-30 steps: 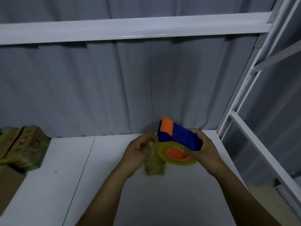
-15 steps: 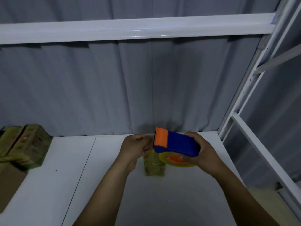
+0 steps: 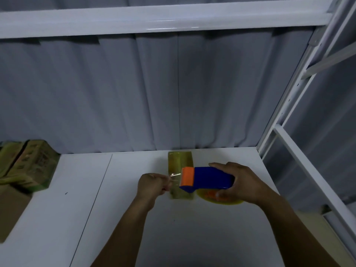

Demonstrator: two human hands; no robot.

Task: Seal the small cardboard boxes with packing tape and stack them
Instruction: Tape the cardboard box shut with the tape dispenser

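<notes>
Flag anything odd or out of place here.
A yellowish tape strip stretches over the table with no box under it. The left hand pinches it beside the dispenser, held in the right hand; the boxes sit far left.

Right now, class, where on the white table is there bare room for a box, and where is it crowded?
Bare: the wide stretch of white table between the cardboard boxes at left and the left hand, and the strip between the forearms. Crowded: mid-back, where the left hand pinches tape from the tape dispenser in the right hand, at the small box.
</notes>
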